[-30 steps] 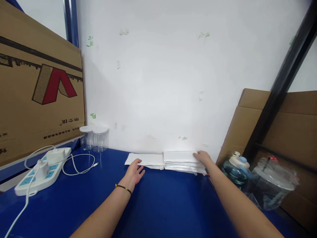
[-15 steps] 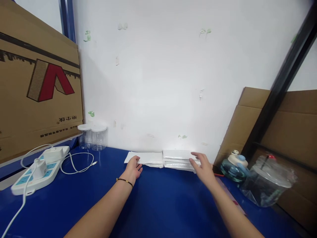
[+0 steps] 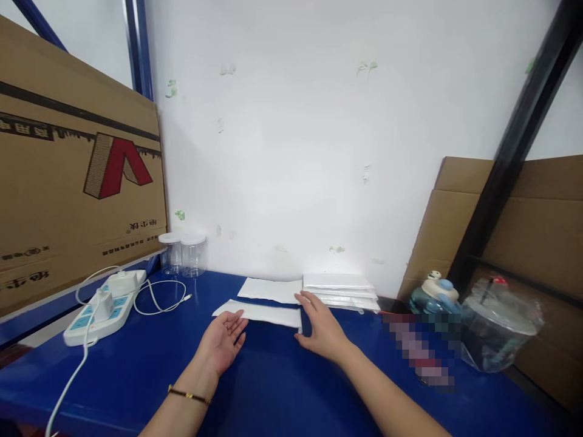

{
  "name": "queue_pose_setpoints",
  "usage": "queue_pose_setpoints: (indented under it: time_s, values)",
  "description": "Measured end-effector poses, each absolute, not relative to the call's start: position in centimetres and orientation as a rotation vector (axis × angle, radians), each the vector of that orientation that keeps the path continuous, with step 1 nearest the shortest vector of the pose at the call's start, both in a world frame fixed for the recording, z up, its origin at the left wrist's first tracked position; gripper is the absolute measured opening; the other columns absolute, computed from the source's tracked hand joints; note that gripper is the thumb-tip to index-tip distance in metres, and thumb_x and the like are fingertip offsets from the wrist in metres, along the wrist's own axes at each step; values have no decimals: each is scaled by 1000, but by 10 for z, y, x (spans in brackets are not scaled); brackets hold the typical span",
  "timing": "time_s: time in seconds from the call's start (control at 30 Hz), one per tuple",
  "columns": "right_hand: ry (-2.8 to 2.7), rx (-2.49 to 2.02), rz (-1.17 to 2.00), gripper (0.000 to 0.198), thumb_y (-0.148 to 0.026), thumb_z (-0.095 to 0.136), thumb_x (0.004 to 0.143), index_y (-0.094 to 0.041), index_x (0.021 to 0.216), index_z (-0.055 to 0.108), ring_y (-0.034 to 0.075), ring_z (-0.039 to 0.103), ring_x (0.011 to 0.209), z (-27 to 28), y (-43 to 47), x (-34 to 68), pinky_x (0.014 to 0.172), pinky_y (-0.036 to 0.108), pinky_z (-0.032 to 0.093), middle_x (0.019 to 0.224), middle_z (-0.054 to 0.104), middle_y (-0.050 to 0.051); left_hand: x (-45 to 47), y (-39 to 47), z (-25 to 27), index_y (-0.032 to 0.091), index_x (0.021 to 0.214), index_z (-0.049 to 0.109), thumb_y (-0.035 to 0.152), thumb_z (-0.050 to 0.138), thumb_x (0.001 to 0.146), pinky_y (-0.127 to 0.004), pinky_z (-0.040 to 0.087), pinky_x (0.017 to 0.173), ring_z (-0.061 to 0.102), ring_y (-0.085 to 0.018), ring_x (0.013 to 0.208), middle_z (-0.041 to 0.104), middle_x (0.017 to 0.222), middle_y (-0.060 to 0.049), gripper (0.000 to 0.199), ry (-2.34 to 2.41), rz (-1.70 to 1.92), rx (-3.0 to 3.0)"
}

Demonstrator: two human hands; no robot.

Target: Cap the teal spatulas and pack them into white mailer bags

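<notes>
A long, flat white packet (image 3: 268, 314) lies crosswise near the front of the white stacks. My left hand (image 3: 223, 340) pinches its left end, thumb on top and fingers curled beneath, palm up. At the packet's right end, my right hand (image 3: 321, 328) is open, its thumb and fingers spread on either side of the corner. Whether the right fingertips touch the packet I cannot tell. Behind it, another white packet (image 3: 268, 290) lies flat by the wall. To its right stands a stack of similar white packets (image 3: 339, 282), several layers high.
On the left are a white power strip (image 3: 91, 331) with plugs and a cable, two clear lidded jars (image 3: 194, 258) and a large printed carton (image 3: 68, 182). A teal jar (image 3: 432, 297), a bagged clear tub (image 3: 496, 334) and a pixelated patch occupy the right. The tabletop (image 3: 273, 388) is blue.
The left hand has drawn a white packet off the left pile towards me. My right hand has moved left from the right stack to the packet's right end. The view has shifted slightly.
</notes>
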State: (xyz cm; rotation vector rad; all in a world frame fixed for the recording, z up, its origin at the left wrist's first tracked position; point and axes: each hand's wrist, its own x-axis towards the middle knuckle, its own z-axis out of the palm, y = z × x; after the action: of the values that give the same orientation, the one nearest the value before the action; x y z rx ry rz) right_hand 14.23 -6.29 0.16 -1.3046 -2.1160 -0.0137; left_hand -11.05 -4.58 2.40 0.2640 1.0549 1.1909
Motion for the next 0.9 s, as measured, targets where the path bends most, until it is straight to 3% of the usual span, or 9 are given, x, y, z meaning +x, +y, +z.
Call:
queue_pose_setpoints:
  time_s: [0.1, 0.2, 0.33, 0.5, 0.57, 0.7, 0.9]
  values:
    - [-2208, -1247, 17, 52, -12, 53, 69, -23, 120, 53, 23, 55, 105, -2, -60, 131, 90, 35, 44, 117, 58, 7, -116, -66, 19, 17, 82, 61, 11, 51, 74, -23, 44, 63, 62, -13, 79, 63, 89, -3, 14, 969, 1173, 192]
    - [-2210, -1220, 85, 40, -5, 44, 72, -23, 102, 63, 19, 62, 87, -6, -65, 135, 79, 30, 48, 97, 66, 4, -109, -77, 10, 18, 78, 55, 10, 49, 78, -25, 47, 68, 63, -14, 81, 62, 89, -4, 10, 876, 1255, 64]
    - [-2219, -1058, 218, 44, 0, 41, 70, -23, 98, 65, 16, 62, 93, -5, -82, 151, 84, 27, 47, 99, 68, 2, -81, -83, 4, 20, 81, 52, 14, 55, 78, -25, 47, 67, 62, -14, 79, 60, 90, -5, 7, 814, 1304, -4]
    - [-2179, -933, 343, 38, -3, 43, 74, -23, 94, 68, 16, 64, 93, -2, -99, 172, 83, 27, 49, 99, 70, 3, -45, -70, 11, 22, 83, 55, 40, 63, 73, -23, 37, 56, 54, -11, 62, 59, 80, 1, 22, 873, 1162, 143]
    - [-2151, -936, 367, 35, -5, 43, 76, -23, 92, 69, 17, 64, 94, -2, -101, 178, 83, 30, 50, 98, 71, 3, -34, -59, 13, 23, 86, 58, 45, 60, 74, -25, 39, 62, 56, -13, 68, 61, 84, 2, 25, 882, 1175, 208]
    - [-2119, -1036, 413, 35, -10, 43, 77, -26, 91, 71, 19, 64, 97, -4, -101, 182, 87, 35, 50, 99, 71, 1, -18, -38, 14, 24, 98, 58, 38, 58, 78, -28, 44, 78, 60, -18, 91, 65, 98, -1, 24, 644, 1373, 367]
    - [-2218, -1067, 440, 56, -1, 40, 65, -29, 105, 67, 20, 61, 105, -9, -98, 187, 97, 38, 45, 110, 68, -1, -16, -17, 15, 20, 100, 58, 26, 57, 77, -30, 47, 86, 59, -21, 103, 65, 102, -6, 23, 514, 1458, 433]
